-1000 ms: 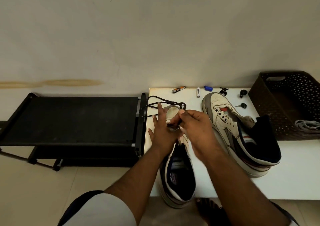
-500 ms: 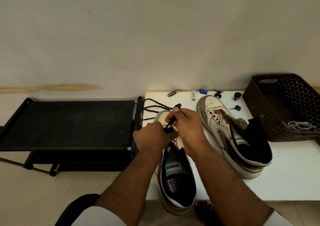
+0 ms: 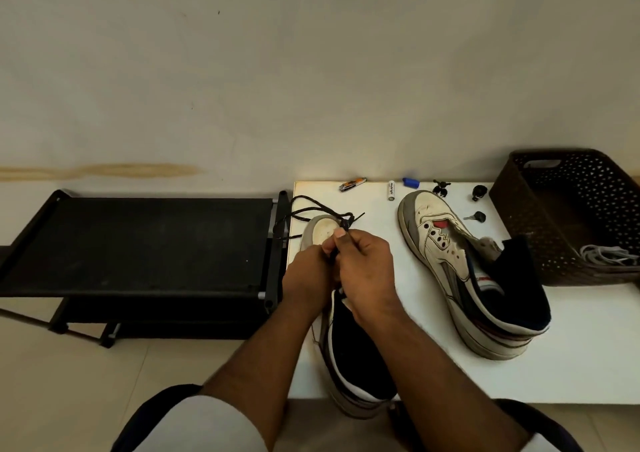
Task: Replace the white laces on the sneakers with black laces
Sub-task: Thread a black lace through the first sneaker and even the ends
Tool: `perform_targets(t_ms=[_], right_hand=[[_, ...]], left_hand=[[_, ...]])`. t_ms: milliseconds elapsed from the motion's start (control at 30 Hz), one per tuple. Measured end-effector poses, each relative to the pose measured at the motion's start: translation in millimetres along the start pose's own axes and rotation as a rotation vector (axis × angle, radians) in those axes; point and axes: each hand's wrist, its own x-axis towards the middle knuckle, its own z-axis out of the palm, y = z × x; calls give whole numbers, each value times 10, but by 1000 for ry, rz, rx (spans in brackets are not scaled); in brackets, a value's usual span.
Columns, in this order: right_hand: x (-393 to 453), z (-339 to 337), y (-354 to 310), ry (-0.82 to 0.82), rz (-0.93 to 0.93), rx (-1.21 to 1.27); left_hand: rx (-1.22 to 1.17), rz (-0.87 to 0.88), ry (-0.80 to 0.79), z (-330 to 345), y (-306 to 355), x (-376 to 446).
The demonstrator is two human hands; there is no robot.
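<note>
Left hand (image 3: 308, 275), flat-fingered a second ago, now curled against the near sneaker (image 3: 346, 344). Right hand (image 3: 363, 264) pinching black lace (image 3: 311, 211) just above its toe. Threading likely under way; far sneaker (image 3: 460, 271) unlaced.

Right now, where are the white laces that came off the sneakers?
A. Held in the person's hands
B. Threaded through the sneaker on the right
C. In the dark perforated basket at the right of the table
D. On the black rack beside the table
C: a bundle of white laces lies in the dark perforated basket, while the hands work a black lace at the near sneaker.
</note>
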Motion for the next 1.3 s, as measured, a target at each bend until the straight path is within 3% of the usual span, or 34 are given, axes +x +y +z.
perform_targets(t_ms=[100,167,233,300,400,633,767,1000,1133,1300], right_hand=[[106,-52,-23,-13,-21,-28],[158,-104,-45,-18,-34,8],[155,-131,-51,-28,-54,30],[141,-137,-42,-38,-79,36],[141,-143,-59,-57,-89,36],[-17,-59,-109,-115,-38,173],[93,-136,-154,-155,-98,189],[282,-418,-161,-254,-88,80],[281,-464,-206,-281,-51,47],[259,-559,-260,-198,-49,90]], left_hand=[[24,-12,-5,19,-58,29],[-6,-46,107,86,-99,11],[-232,53,188,152,-116,-19],[-401,179,134,201,-116,29],[-246,139,-44,186,-97,83],[53,48,-175,169,-116,163],[-306,107,-108,116,-92,116],[-392,160,209,0,-168,164],[-629,232,17,-249,-74,109],[-730,236,25,-610,124,-142]])
